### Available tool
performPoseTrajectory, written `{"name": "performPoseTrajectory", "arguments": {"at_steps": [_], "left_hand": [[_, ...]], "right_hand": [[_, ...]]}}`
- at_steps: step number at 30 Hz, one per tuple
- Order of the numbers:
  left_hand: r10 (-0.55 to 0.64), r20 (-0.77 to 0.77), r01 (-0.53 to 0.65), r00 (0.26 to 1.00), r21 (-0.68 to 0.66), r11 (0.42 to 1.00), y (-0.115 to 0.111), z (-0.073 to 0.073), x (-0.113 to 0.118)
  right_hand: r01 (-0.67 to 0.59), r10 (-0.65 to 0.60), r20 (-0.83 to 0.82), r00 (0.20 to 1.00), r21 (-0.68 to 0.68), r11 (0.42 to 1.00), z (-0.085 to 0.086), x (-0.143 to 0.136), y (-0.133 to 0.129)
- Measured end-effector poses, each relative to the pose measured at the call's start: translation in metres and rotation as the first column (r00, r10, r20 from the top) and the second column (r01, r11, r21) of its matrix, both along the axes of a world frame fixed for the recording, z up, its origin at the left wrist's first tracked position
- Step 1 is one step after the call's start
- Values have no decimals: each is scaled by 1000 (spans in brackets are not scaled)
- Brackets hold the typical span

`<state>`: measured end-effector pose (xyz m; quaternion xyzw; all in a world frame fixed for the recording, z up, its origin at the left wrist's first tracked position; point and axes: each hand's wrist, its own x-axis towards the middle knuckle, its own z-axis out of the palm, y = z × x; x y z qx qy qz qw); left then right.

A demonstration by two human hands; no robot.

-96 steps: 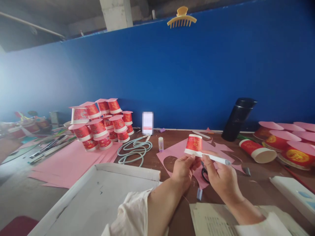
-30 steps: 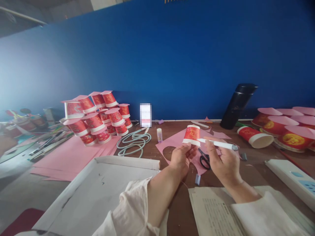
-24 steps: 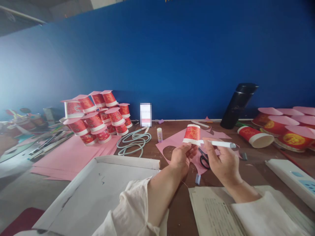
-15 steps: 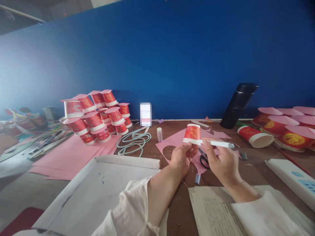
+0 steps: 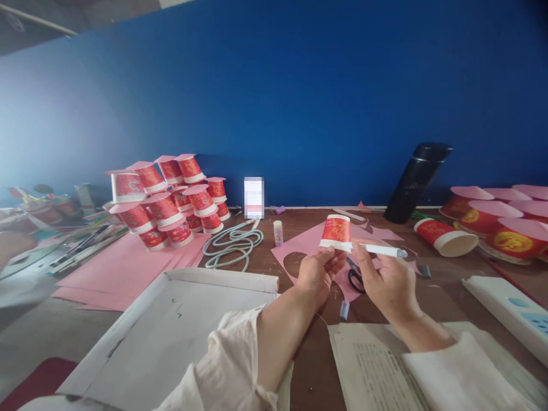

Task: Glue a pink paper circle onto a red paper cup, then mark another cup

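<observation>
My left hand [image 5: 322, 274] is closed on the lower edge of a red-and-gold paper cup [image 5: 336, 231], which is held upside down with its white rim at the bottom. In my right hand [image 5: 391, 282], a white pen [image 5: 381, 250] lies almost level, its left end close to the cup's rim; whether it touches is not clear. Below and behind the hands lie cut pink paper [image 5: 299, 242] with round holes and black-handled scissors [image 5: 355, 278], partly hidden by my right hand. A glue stick [image 5: 278, 233] stands to the left.
Stacked red cups with pink paper [image 5: 162, 211] stand at left, beside pink sheets [image 5: 111, 271] and a coiled cable [image 5: 233, 245]. On the right are a black bottle [image 5: 417, 182], a lying cup [image 5: 445, 237], more cups [image 5: 516, 237] and a power strip [image 5: 509, 314]. Printed papers [image 5: 368, 365] lie in front.
My hands, the cup and the pen keep almost the same position. The view has shifted very slightly. At the far left edge, a blurred hand shows a little differently.
</observation>
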<state>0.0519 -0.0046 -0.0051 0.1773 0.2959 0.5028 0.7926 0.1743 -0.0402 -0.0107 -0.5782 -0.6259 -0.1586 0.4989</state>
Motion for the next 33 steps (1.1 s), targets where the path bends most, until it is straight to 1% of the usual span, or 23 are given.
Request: {"name": "performPoseTrajectory", "arguments": {"at_steps": [19, 30, 33], "left_hand": [[-8, -19, 8, 1000, 29, 1000, 0, -2, 1], [-17, -18, 18, 1000, 37, 999, 0, -1, 0], [-16, -14, 17, 1000, 32, 999, 0, -1, 0]], "right_hand": [[19, -19, 8, 1000, -50, 999, 0, 1, -1], [29, -28, 27, 999, -24, 999, -1, 1, 1], [20, -19, 19, 1000, -35, 999, -1, 1, 0]]}}
